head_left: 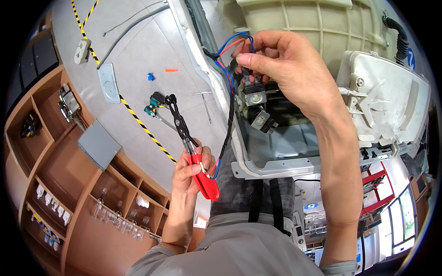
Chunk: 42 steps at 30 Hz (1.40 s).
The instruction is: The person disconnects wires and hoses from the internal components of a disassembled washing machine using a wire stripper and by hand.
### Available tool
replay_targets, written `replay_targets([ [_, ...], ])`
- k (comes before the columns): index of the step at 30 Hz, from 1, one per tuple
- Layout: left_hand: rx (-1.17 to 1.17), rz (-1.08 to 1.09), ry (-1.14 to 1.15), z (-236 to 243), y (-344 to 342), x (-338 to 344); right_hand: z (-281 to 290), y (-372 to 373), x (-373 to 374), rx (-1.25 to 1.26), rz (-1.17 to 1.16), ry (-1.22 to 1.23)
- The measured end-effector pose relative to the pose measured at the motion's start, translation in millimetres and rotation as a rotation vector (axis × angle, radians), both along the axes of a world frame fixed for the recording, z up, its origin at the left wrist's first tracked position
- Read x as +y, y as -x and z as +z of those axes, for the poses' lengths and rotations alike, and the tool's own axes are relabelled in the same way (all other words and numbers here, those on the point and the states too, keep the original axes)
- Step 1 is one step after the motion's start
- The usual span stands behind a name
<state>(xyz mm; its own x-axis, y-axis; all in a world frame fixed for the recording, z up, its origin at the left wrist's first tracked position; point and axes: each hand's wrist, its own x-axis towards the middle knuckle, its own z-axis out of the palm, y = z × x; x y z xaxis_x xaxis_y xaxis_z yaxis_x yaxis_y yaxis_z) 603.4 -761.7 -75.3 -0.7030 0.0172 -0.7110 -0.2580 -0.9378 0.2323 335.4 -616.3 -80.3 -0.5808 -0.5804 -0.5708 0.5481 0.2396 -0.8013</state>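
Biggest first: the cream tub (317, 20) is exposed and the cabinet frame (264, 172) stands open, so access looks done. The wiring seems only part done: the upper valve (255, 95) and lower valve (262, 120) both sit at the open corner, and I can't tell if either is fixed to the frame. No lead shows on the lower one. The right hand (292, 62) pinches a dark plug (247, 72) btwn thumb and fingers, just above the upper valve; can't confirm it's fully seated. The left hand (186, 170) is wrapped round the pliers (188, 145), thumb pressed near the red/blue wire ends (215, 175); those look unfinished, so joining is prob. what's left.

Mat'ls, again big to small: tub is ribbed, moulded plastic, matte; frame is pale sheet metal w/ a folded edge, and the inside floor of it looks smooth + grey. White panel (391, 92) at right is plastic w/ raised ribs, rounded corners. Harness (231, 110) = black sleeve, thin and bendy, w/ blue & red wires looping out at the top. Pliers: long black jaws, smooth red grips. Valves: blocky, pale + dark bodies. On the tiled floor (152, 50): teal/black drill (156, 101), slim metal T-handle tool (206, 106), slender orange piece (172, 70), tiny blue piece (151, 77).
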Motion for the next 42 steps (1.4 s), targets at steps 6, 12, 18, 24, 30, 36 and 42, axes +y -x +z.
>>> replay_targets([
  [6,0.011,-0.002,-0.002,-1,1,0,0,1,1,-0.012,0.025,-0.007],
  [12,0.006,0.004,0.004,-1,1,0,2,3,5,-0.061,0.079,0.059],
  [18,0.006,0.004,0.0,-2,1,-1,-3,5,9,-0.062,0.144,0.047],
  [24,0.021,-0.016,0.008,-1,4,0,-5,3,15,-0.052,0.143,0.063],
  [30,-0.084,-0.043,0.112,-2,1,2,-1,6,15,0.022,0.188,0.004],
  [36,-0.45,-0.2,0.685,15,21,2,1,5,14,0.032,0.159,-0.009],
  [42,-0.227,-0.106,0.763,99,62,31,-6,7,12,0.054,0.194,-0.007],
])
